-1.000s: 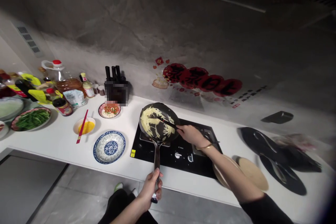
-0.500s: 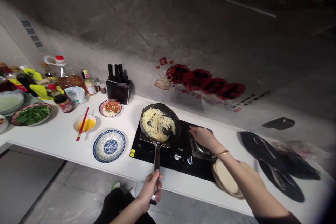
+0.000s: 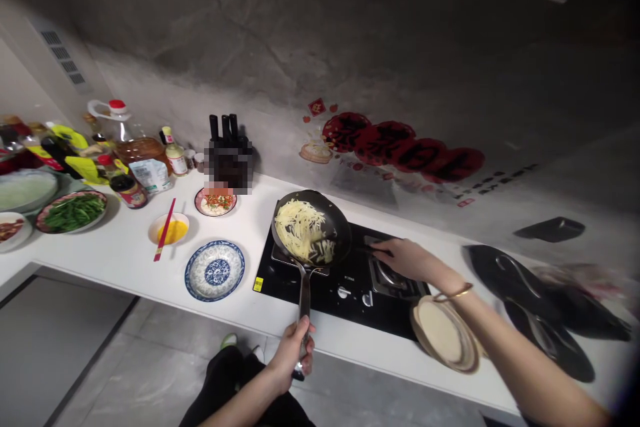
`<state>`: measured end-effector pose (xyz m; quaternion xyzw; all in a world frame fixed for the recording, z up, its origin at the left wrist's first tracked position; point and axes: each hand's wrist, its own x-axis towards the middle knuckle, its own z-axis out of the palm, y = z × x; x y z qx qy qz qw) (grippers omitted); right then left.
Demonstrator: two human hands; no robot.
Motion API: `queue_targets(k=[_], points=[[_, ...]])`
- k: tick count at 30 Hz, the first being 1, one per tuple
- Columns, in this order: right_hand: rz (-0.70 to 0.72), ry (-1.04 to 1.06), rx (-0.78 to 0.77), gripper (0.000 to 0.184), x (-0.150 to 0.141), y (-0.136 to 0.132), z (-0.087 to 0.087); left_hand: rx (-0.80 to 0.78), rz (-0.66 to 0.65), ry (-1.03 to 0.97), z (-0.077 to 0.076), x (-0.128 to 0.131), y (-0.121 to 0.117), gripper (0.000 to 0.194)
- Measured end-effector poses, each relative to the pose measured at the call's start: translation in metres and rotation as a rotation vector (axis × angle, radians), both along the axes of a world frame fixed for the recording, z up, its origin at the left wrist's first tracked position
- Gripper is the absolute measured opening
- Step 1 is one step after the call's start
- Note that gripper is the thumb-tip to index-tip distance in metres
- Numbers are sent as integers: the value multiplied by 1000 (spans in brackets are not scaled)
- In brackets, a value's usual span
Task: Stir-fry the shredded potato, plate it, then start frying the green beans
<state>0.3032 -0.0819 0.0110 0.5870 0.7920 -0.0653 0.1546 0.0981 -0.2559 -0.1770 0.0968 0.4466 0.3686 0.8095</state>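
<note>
My left hand is closed round the metal handle of a dark frying pan, which sits over the left burner of a black gas hob. Pale, thin shreds, which look like potato, lie heaped in the pan, mostly toward its left. My right hand, above the right burner, is closed on a dark spatula that reaches left into the pan. The spatula's outline is hard to make out against the black hob, and its blade is partly hidden among the shreds.
A blue-and-white plate, a bowl of beaten egg with red chopsticks across it, and a plate of chopped seasonings stand left of the hob. Greens and bottles are farther left. Round wooden boards lie under my right forearm.
The shreds have shifted in the pan, baring more of its right side. My right hand stays by the right burner. The whole view has swung slightly.
</note>
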Motion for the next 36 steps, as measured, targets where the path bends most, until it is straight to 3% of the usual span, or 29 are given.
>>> queue_targets(k=[4, 7, 9, 11, 15, 18, 21, 26, 29, 32, 36], points=[[-93, 111, 150, 42, -46, 12, -50, 4, -2, 14, -2, 0, 0, 63], [-19, 128, 139, 41, -66, 15, -66, 5, 0, 19, -5, 1, 0, 61], [68, 76, 105, 40, -64, 11, -60, 6, -3, 11, -6, 1, 1, 60], [102, 14, 86, 40, -51, 4, -43, 8, 3, 0, -5, 1, 0, 58], [21, -3, 70, 36, -8, -8, 7, -3, 0, -4, -3, 0, 0, 58], [12, 24, -83, 34, 15, -12, 30, 8, -4, -1, -2, 0, 0, 59], [105, 34, -134, 33, 8, -16, 22, 3, -7, 7, -2, 0, 1, 59], [119, -93, 132, 40, -50, -12, -40, 1, -9, 16, -2, 0, 0, 60], [29, -134, 157, 44, -67, 3, -62, 20, -9, 28, -1, -1, 1, 61], [-74, -86, 87, 41, -46, 14, -49, 33, -9, 30, -1, 0, 1, 61], [-29, -43, 21, 36, 13, 12, 3, 14, -9, 24, -1, 0, 1, 59]])
